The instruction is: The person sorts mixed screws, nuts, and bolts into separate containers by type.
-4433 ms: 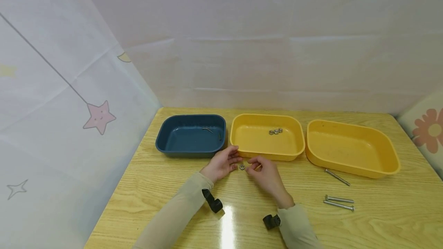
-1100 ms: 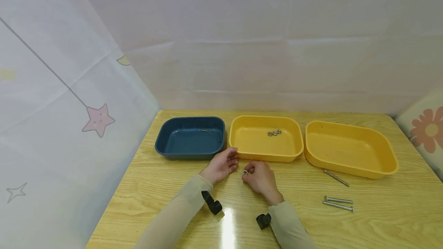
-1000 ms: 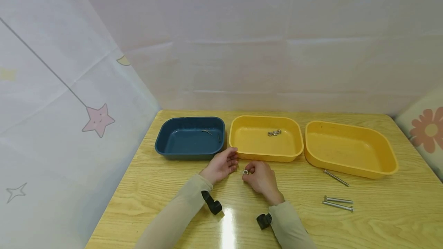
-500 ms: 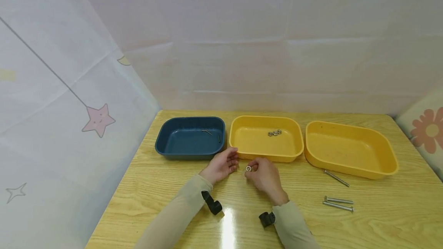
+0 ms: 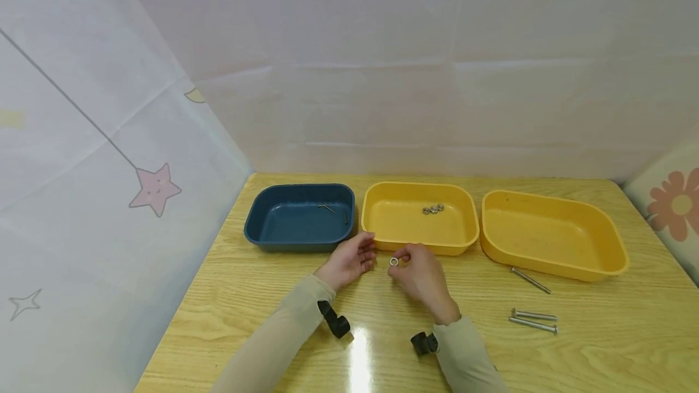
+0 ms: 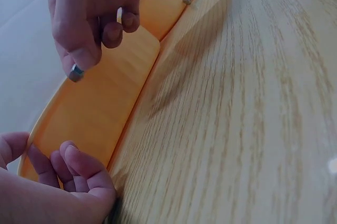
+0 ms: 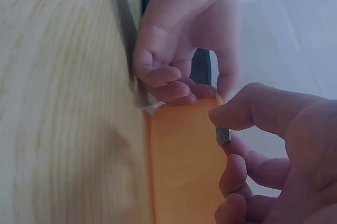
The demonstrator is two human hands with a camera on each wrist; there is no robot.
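Observation:
Between thumb and fingertips, my right hand (image 5: 423, 275) pinches a small metal hex nut (image 5: 394, 262) just in front of the middle yellow tray (image 5: 420, 247). The right wrist view shows the nut (image 7: 223, 135) edge-on, raised beside the tray's front wall. My left hand (image 5: 351, 259) is at that tray's near left corner. In the left wrist view its thumb lies over the rim and its fingers (image 6: 79, 163) curl against the outer wall. Inside the middle tray several more nuts (image 5: 434, 210) sit together.
To the left stands a dark blue tray (image 5: 300, 242) with a few thin small screws (image 5: 327, 207). A second yellow tray (image 5: 557, 268) stands on the right. Three long bolts (image 5: 531, 281) lie on the wooden table (image 5: 306, 344) in front of it.
Earlier the nut was between both hands, with the right fingers beside it. The right hand now pinches it and has moved slightly up and right. The left hand has stayed at the tray corner.

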